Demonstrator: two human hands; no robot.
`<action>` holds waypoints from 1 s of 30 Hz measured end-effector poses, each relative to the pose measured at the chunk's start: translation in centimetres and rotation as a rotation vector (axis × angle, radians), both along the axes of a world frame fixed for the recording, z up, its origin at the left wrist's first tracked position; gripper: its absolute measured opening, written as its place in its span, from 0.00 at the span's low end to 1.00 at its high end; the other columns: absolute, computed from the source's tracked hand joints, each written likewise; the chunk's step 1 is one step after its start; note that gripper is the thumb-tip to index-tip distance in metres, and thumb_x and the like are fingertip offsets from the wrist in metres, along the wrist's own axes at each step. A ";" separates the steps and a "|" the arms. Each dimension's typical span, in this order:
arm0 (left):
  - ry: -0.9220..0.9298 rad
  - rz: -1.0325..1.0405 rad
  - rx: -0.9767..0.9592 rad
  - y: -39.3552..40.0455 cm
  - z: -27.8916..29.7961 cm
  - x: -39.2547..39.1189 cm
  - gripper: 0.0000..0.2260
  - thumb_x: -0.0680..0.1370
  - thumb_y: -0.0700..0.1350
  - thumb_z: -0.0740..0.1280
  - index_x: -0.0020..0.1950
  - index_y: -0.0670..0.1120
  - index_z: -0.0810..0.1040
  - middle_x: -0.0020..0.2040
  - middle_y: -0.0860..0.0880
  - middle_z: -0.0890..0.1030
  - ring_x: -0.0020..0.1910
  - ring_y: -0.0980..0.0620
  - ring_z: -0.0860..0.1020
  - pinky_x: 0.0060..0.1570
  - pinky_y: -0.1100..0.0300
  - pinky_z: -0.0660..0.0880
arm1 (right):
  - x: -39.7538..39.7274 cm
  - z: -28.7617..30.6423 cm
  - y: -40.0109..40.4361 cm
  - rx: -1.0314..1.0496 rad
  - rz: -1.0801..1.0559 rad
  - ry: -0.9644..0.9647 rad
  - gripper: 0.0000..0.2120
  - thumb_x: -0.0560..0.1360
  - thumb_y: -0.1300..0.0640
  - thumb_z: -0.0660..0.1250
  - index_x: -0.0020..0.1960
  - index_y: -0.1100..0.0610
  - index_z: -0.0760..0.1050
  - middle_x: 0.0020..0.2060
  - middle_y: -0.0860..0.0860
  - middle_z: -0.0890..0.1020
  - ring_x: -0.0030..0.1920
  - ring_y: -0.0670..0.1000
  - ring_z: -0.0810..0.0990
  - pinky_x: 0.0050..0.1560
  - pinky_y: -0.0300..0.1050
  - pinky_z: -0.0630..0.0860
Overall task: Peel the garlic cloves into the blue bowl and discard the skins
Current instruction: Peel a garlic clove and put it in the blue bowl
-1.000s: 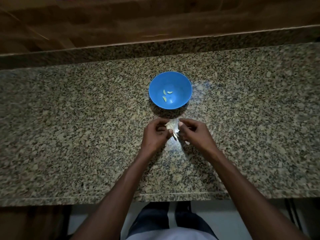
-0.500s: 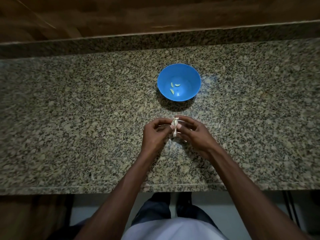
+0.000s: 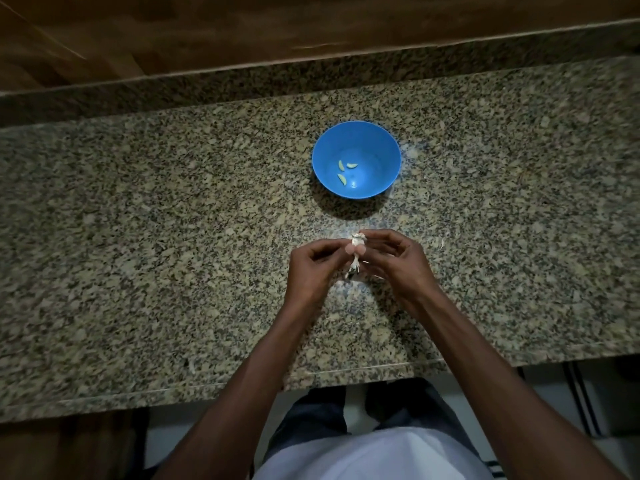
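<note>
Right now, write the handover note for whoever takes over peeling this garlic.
Left hand and right hand: both pinch one garlic piece with loose skin, above the granite counter.
Blue bowl: just beyond the hands, holding three peeled cloves.
A skin scrap lies right of the hands.
Left: finish this piece, drop the clove in the bowl, discard the skins.

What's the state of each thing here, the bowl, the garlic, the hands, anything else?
blue bowl: upright on the counter, holding three peeled cloves.
peeled cloves: lying loose in the bowl's bottom.
garlic piece: held above the counter, papery skin hanging down.
left hand: pinches the garlic piece.
right hand: pinches the garlic piece.
skin scrap: lying on the granite counter.
</note>
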State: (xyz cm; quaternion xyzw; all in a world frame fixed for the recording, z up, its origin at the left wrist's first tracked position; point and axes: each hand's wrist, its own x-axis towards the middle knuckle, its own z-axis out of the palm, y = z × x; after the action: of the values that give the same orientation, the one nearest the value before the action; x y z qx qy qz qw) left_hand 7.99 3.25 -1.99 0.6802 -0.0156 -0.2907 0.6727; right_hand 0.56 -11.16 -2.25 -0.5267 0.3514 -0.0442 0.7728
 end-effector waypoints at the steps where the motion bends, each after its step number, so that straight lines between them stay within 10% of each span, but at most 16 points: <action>1: 0.037 0.005 -0.019 -0.1 0.2 -0.1 0.10 0.75 0.39 0.77 0.55 0.38 0.86 0.49 0.43 0.88 0.49 0.48 0.86 0.49 0.58 0.83 | 0.0 0.1 -0.1 -0.005 0.001 0.005 0.14 0.72 0.63 0.80 0.57 0.57 0.84 0.51 0.56 0.88 0.54 0.57 0.88 0.50 0.50 0.85; 20: -0.178 0.289 0.293 -5.0 -0.6 -4.3 0.05 0.80 0.41 0.73 0.54 0.44 0.86 0.47 0.52 0.86 0.46 0.59 0.84 0.44 0.69 0.79 | -0.6 -0.8 -2.9 0.223 0.069 0.068 0.13 0.74 0.64 0.77 0.58 0.62 0.84 0.51 0.59 0.88 0.51 0.57 0.88 0.52 0.50 0.85; 30: 0.174 0.314 0.079 -1.9 -0.3 -4.8 0.09 0.83 0.38 0.67 0.62 0.45 0.82 0.45 0.45 0.81 0.39 0.54 0.78 0.37 0.65 0.77 | 2.3 -2.1 -4.9 -1.130 0.617 -0.048 0.10 0.77 0.64 0.71 0.57 0.65 0.84 0.52 0.61 0.83 0.50 0.61 0.83 0.51 0.59 0.82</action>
State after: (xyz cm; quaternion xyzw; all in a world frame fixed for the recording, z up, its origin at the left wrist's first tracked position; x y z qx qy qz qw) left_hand 3.22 1.33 -2.33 0.6723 0.1606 -0.2403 0.6815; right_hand 2.82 -16.04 -4.39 -0.9282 0.0890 -0.0098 0.3612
